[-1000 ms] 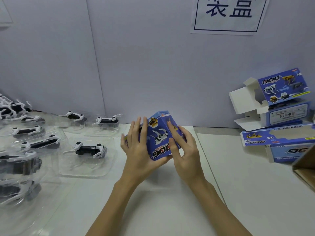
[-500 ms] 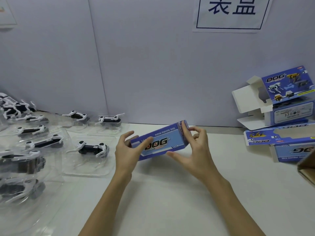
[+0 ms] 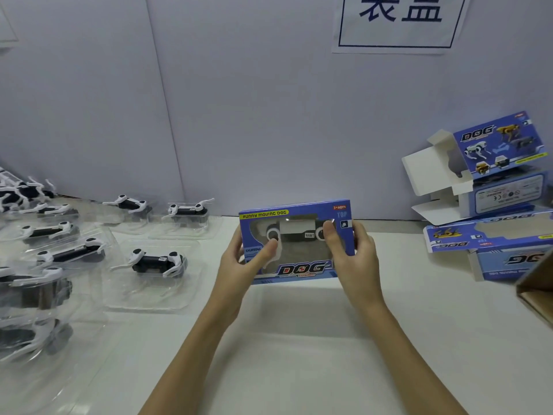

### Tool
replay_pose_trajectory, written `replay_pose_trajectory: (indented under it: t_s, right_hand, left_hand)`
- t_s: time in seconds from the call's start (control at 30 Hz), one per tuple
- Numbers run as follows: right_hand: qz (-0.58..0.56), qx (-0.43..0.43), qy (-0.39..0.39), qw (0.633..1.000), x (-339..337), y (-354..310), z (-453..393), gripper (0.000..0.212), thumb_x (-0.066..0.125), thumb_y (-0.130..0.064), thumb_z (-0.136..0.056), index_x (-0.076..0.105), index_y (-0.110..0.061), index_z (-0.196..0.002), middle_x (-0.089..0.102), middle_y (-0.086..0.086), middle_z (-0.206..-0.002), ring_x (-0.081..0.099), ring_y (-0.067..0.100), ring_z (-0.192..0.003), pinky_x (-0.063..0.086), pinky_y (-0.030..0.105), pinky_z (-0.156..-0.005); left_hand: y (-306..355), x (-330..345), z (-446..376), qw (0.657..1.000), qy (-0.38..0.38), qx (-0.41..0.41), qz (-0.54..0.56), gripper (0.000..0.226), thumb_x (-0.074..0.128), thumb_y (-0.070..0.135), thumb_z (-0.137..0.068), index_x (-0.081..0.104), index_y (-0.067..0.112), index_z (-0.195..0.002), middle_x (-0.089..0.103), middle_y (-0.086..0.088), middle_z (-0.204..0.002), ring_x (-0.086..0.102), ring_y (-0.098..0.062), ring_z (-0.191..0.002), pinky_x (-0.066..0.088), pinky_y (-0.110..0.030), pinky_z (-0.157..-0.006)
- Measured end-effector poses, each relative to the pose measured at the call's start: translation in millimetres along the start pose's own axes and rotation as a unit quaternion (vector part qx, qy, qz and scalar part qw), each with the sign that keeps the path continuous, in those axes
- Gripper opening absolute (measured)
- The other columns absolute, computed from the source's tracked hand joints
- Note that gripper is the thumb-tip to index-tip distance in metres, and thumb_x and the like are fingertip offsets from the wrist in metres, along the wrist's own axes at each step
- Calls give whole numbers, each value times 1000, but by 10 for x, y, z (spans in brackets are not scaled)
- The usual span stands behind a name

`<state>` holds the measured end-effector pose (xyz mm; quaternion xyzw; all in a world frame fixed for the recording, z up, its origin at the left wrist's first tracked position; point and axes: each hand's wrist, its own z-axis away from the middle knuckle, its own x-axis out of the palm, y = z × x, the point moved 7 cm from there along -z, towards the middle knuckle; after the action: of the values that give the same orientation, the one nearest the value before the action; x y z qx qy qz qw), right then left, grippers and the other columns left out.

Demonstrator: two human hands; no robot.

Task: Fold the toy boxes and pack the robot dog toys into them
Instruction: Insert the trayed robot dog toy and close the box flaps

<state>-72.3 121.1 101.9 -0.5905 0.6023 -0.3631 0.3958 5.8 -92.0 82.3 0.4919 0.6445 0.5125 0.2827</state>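
A packed toy box [image 3: 294, 242] held window-forward above the white table [image 3: 299, 354], just in front of the grey wall. The left hand [image 3: 239, 265] grips the box's left end, thumb curled across the clear window; the right hand [image 3: 350, 250] grips the right end, thumb laid on the front panel. Through the window a robot dog toy [image 3: 294, 232] appears seated inside, black body with white leg joints, though glare hides its lower part. The step in hand looks like a final check of a filled box before setting it aside. To do it well, hold by the card edges and keep the thumbs light on the film, which will likely dent or smudge under pressure; confirm both end flaps are tucked flush, since neither end is visible here. To the left, more dogs lie in clear plastic trays [image 3: 146, 283]; to the right, an open folded box [image 3: 478, 169] rests on flat unfolded ones [image 3: 490, 235]
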Motion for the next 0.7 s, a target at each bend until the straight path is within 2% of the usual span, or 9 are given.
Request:
replay_pose_trajectory:
  t_s: [0.03, 0.1, 0.17, 0.27, 0.33, 0.43, 0.5, 0.6, 0.7]
  right_hand:
    - [-5, 2, -20, 1000, 24, 17, -11, 68, 58, -65, -84, 61, -19, -134, 62, 11, -119, 66, 22, -103, 62, 37, -80]
    - [-10, -21, -56, 998, 84, 7, 4, 57, 54, -55, -92, 62, -14, -131, 63, 12, -108, 66, 8, -82, 56, 21, -65]
    - [-24, -30, -70, 997, 127, -8, 37, 47, 53, -50, -97, 64, -12, -122, 61, 5, -92, 61, 2, -67, 51, 15, -60]
    - [-30, -32, -76, 996, 150, 12, 40, 26, 54, -46, -100, 66, -23, -95, 59, -10, -67, 56, 1, -61, 47, 11, -60]
    - [-25, -23, -78, 996, 142, 26, 30, 26, 54, -49, -98, 63, -30, -84, 58, -12, -62, 56, 2, -61, 47, 11, -62]
    - [-30, -13, -93, 995, 152, 46, 18, 27, 52, -51, -96, 62, -29, -83, 58, -13, -59, 54, 1, -59, 45, 10, -62]
    - [-29, 0, -113, 993, 197, 61, 22, 30, 53, -52, -93, 65, -25, -94, 60, -14, -62, 56, -1, -61, 46, 9, -62]
    - [-26, 25, -123, 992, 240, 102, 36, 43, 61, -51, -91, 65, -21, -121, 70, -7, -91, 65, 3, -83, 50, 11, -66]
    - [-26, 29, -103, 994, 224, 128, 38, 33, 62, -52, -93, 68, -29, -116, 73, -4, -93, 71, 15, -90, 55, 19, -67]
  left_hand:
    - [-22, 39, 16, 1000, 1, -4, 3, 63, 84, 67, -70, 65, 44, -125, 75, 6, -122, 73, -15, -110, 60, -24, -82]
    - [-55, 73, 31, 1000, 12, -9, 18, 64, 80, 63, -76, 61, 39, -132, 73, 6, -126, 71, -17, -115, 59, -36, -94]
    - [-59, 67, 35, 999, 18, -8, 28, 64, 77, 60, -80, 60, 33, -135, 73, 4, -127, 71, -20, -116, 55, -42, -100]
    - [-47, 12, 31, 999, 25, -6, 39, 61, 78, 57, -81, 62, 32, -133, 74, 2, -125, 73, -23, -113, 59, -38, -93]
    - [-43, 0, 27, 999, 27, -5, 42, 60, 80, 56, -79, 64, 31, -131, 75, 0, -123, 74, -25, -110, 62, -31, -85]
    - [-29, -10, 18, 999, 34, 1, 41, 60, 81, 55, -77, 65, 30, -130, 76, 0, -120, 75, -25, -106, 61, -26, -79]
    - [-26, -44, 0, 999, 37, 3, 37, 56, 82, 54, -78, 67, 32, -127, 77, -1, -119, 76, -26, -105, 61, -26, -78]
    - [-58, -112, -24, 999, 39, -7, 36, 51, 82, 54, -78, 69, 36, -124, 76, 0, -120, 74, -25, -111, 62, -38, -90]
    - [-86, -111, -45, 997, 31, -31, 56, 60, 81, 56, -78, 65, 34, -131, 75, 0, -124, 71, -23, -117, 52, -50, -105]
